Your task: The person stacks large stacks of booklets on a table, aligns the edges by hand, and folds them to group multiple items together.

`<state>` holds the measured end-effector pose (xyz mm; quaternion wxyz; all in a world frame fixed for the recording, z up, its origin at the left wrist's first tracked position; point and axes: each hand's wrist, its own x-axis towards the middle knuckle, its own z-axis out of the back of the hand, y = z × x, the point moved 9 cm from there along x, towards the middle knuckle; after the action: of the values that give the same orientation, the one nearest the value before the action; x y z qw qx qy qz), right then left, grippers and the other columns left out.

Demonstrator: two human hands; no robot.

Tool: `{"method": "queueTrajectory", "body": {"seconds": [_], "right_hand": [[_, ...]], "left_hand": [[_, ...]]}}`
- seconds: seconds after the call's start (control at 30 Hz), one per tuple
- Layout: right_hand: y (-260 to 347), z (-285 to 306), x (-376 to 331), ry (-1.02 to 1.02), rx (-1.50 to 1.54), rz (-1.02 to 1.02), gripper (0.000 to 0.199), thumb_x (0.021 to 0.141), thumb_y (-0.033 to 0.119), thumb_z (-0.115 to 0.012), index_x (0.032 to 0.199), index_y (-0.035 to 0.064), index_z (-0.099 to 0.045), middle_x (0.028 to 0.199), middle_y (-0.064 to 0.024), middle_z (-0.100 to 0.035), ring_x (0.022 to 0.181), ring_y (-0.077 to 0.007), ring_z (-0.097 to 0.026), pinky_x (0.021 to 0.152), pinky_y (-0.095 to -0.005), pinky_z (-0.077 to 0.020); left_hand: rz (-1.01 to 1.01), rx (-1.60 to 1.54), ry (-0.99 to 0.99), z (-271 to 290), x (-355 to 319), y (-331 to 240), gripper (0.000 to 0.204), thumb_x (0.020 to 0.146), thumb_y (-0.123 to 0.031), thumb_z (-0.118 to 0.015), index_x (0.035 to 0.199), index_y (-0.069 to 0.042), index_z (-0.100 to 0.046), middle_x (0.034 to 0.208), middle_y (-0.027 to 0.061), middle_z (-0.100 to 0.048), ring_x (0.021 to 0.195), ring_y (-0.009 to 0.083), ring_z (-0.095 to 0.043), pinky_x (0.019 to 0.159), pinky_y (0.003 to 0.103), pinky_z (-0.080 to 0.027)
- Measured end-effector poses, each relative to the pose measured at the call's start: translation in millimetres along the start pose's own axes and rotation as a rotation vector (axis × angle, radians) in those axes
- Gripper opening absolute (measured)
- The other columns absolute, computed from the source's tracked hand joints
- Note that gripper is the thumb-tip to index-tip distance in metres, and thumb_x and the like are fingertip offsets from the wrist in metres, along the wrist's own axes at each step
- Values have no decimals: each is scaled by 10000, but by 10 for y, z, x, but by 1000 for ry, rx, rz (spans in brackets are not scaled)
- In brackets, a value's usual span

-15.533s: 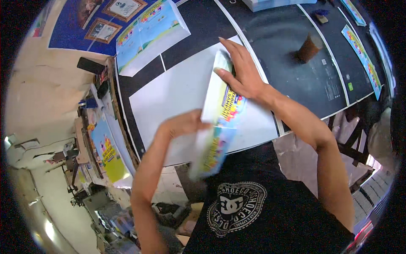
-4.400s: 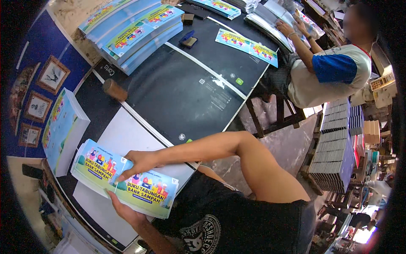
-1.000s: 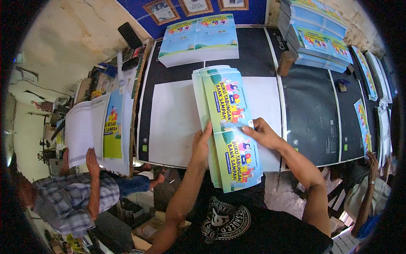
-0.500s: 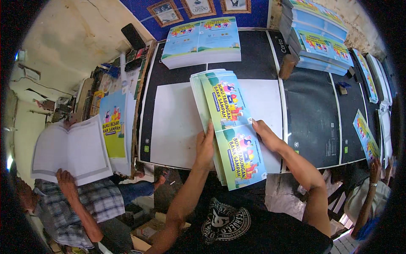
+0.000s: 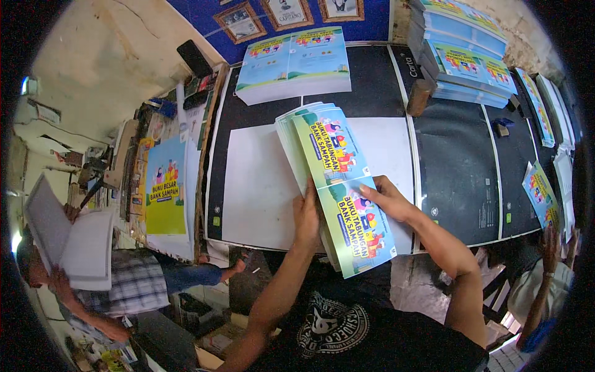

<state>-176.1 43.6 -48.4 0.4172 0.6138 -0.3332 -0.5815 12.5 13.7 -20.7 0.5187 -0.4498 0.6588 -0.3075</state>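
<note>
At the far left a seated person in a checked shirt (image 5: pixel 127 291) holds up white sheets (image 5: pixel 74 239). On the black counter (image 5: pixel 462 173) lies a large white sheet (image 5: pixel 260 180), and across it a fanned stack of green and yellow glossy printed covers (image 5: pixel 338 180). The left hand (image 5: pixel 305 214) presses flat against the stack's left edge, fingers together; the right hand (image 5: pixel 389 198) rests on top, fingers (image 5: pixel 370 193) spread over the uppermost cover. Blue book stacks (image 5: pixel 294 62) sit behind.
</note>
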Motion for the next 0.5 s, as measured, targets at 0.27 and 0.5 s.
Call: {"method": "queueTrajectory", "body": {"seconds": [0.27,0.5], "right_hand": [[247,-164,33,114,37,105,571,958,447,-703,1096,-107,-708,906,-156,-756,794,-175,-720,719,-315,-576],[151,-91,130,179,199,20,506,979,374,-690,1180,-90,-677,999,-152,-751,864,-178,-724,770,-316,-582]], "left_hand": [[-360,386,-2,313,31,-351,321,1049,-212,-583,1099,89,-682,981,98,-729,890,128,-646,776,313,-518],[-313,307,-129,709,-111,-789,337,1038,-263,-612,1115,54,-694,967,84,-723,820,106,-648,713,281,-520]]}}
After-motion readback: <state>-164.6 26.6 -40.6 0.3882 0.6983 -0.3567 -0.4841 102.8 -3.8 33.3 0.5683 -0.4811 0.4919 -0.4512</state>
